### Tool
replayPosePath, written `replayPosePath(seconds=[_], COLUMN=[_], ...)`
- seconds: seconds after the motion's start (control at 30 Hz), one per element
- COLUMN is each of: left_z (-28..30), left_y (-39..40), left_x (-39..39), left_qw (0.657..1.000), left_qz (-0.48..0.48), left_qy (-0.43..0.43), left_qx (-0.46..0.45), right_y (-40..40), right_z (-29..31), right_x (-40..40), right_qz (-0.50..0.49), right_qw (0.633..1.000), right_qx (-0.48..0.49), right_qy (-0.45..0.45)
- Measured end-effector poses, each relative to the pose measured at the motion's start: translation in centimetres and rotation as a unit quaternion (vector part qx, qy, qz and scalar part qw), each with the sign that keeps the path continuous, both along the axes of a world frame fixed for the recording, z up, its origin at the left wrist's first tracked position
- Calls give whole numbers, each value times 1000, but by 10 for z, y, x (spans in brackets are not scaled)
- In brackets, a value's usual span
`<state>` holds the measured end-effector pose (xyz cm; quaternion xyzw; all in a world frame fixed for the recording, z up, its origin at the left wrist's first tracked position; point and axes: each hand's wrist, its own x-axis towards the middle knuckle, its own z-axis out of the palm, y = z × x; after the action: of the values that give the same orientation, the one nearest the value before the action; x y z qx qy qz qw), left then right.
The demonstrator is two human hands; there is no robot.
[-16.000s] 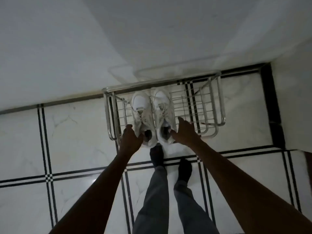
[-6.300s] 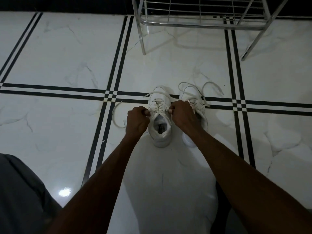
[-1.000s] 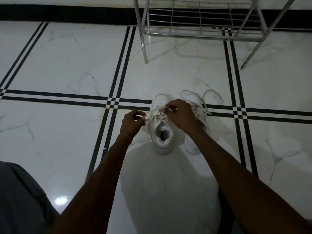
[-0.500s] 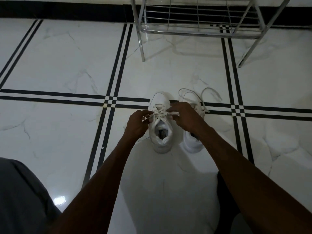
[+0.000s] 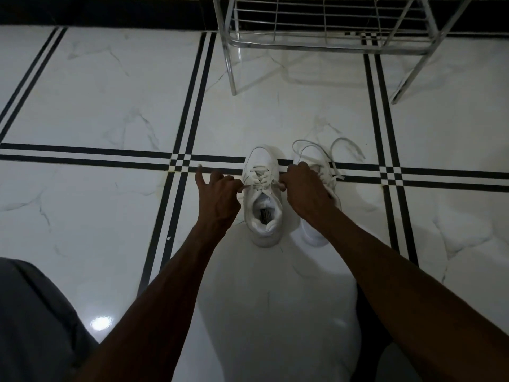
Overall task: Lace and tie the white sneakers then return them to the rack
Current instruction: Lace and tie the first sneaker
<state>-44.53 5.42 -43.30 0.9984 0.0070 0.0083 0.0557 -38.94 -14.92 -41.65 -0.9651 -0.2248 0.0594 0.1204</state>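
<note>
Trouser leg (image 5: 33, 321): grey cloth, bottom left corner, above the floor.
Floor (image 5: 96, 100): white marble tiles with paired black stripes; bright glare spot near the trouser leg.
Left hand (image 5: 219, 194): just left of the left sneaker, thumb and forefinger pinched on a lace end at the top eyelets; one finger sticks out and up to the left.
Left sneaker (image 5: 263, 194): white, upright on the floor, toe pointing away, opening toward the person, label visible inside. Lace (image 5: 260, 179) criss-crossed over the tongue, drawn sideways between the two hands.
Right hand (image 5: 304, 191): clenched on the other lace end, at the left sneaker's right side; it overlaps the right sneaker behind it.
Right sneaker (image 5: 316, 232): white, just beside the left one, partly hidden by hand and forearm. Loose lace (image 5: 348, 146) lies in loops on the floor past its toe.
Rack (image 5: 325, 31): metal wire shelf, top of view, well apart from both sneakers; legs on the floor.
</note>
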Motion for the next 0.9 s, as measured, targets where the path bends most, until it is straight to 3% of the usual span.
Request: replayPosePath(seconds=[0.3, 0.53, 0.63, 0.73, 0.9], left_z=[-1, -4, 2, 2, 10], left_y=[2, -1, -6, -9, -6], left_x=[2, 2, 2, 3, 4], left_qw=[998, 986, 953, 910, 791], left_qz=[37, 80, 141, 185, 248], left_qy=[16, 12, 47, 93, 122], left_qx=[-44, -146, -264, -360, -546], right_y=[-5, 2, 10, 20, 31], right_z=[-13, -15, -17, -7, 3], right_x=[-9, -9, -15, -10, -7], right_qz=[2, -47, -79, -105, -179], right_qw=[998, 999, 996, 982, 939], right_qx=[30, 1, 33, 109, 213], right_qy=[-54, -6, 22, 116, 204])
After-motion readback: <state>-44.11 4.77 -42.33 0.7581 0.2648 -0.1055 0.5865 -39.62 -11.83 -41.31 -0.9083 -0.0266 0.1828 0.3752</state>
